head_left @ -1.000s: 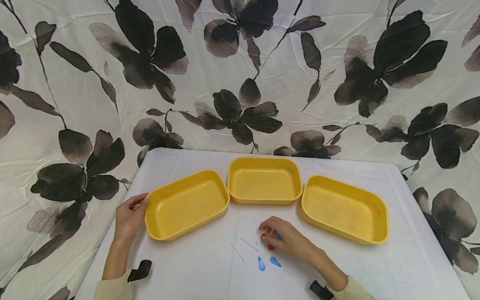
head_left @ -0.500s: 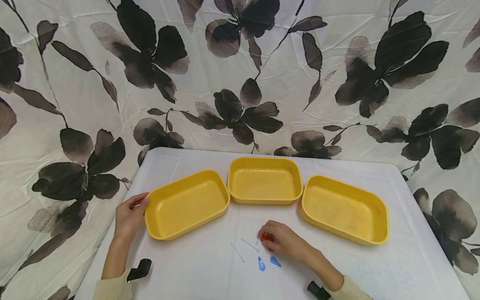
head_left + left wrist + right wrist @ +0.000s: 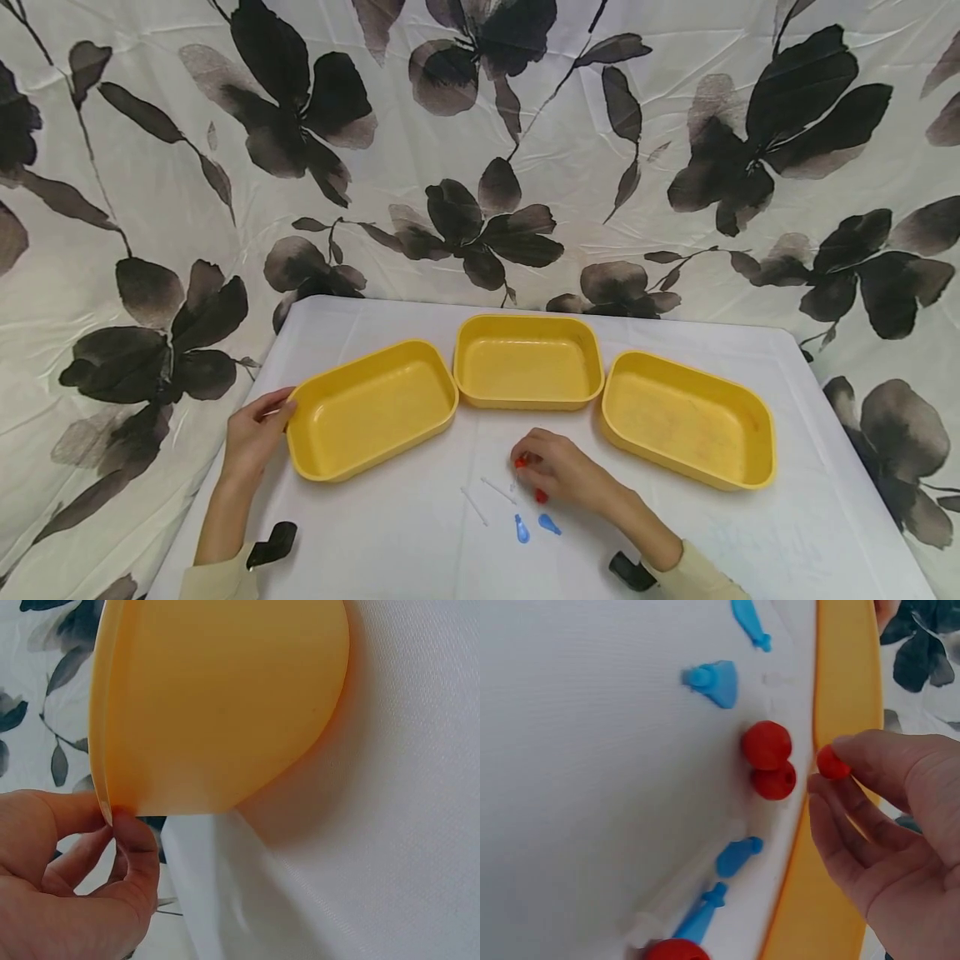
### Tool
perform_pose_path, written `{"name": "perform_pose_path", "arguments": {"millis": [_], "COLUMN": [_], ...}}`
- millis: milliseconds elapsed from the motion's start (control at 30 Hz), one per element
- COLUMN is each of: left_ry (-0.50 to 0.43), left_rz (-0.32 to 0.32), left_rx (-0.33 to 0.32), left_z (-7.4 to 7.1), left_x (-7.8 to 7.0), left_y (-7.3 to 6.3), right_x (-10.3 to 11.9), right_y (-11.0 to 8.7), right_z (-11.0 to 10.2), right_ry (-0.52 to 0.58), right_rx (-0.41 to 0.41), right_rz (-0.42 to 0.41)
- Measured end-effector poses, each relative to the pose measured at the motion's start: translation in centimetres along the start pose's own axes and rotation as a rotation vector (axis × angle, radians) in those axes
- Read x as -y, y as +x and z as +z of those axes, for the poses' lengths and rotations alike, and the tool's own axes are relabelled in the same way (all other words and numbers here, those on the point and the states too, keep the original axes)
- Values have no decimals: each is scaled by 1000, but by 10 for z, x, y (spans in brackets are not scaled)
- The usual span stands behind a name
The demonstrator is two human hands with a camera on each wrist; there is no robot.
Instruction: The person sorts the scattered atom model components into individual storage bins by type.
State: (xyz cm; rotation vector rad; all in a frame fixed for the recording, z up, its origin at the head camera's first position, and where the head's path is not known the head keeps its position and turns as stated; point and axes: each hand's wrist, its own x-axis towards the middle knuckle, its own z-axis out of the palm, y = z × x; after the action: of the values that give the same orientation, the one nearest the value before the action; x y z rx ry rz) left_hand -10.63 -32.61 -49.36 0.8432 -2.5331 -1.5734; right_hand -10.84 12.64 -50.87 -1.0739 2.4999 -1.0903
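Observation:
In the head view my left hand (image 3: 253,437) pinches the outer rim of the left yellow tray (image 3: 375,408). The left wrist view shows thumb and fingertips meeting on that tray's lip (image 3: 105,750). My right hand (image 3: 566,471) is above the cloth, in front of the trays. Seen from the right wrist, a small red bead (image 3: 832,762) is pinched between thumb and fingertips, off the table. Beside it two more red beads (image 3: 766,745) lie together on the cloth. Small blue bulb-shaped pieces (image 3: 522,528) and thin white sticks (image 3: 474,506) lie close by; the hand hides some.
A middle yellow tray (image 3: 528,367) and a right yellow tray (image 3: 686,421) complete an arc at the back of the white-covered table (image 3: 390,542). No contents show in any of the trays. Another red bead (image 3: 676,951) lies at the lower edge of the right wrist view.
My right hand has closed its fingers on a red bead and moved slightly up and left in the head view. The left hand keeps its grip on the tray.

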Motion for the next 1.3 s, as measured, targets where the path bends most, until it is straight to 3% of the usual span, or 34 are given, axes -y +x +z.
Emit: {"name": "perform_pose_path", "arguments": {"millis": [200,1033,1300], "left_ry": [-9,-51,-55], "left_rz": [14,-61,-56], "left_rx": [1,-15,-16], "left_z": [-1,2,1], "left_x": [1,0,-1], "left_y": [0,2,3], "right_x": [5,22,28], "right_y": [9,57,74], "right_z": [-5,-7,-3], "right_ry": [41,244,251], "right_rx": [-39,-220,-261], "right_rz": [13,-14,-7]}}
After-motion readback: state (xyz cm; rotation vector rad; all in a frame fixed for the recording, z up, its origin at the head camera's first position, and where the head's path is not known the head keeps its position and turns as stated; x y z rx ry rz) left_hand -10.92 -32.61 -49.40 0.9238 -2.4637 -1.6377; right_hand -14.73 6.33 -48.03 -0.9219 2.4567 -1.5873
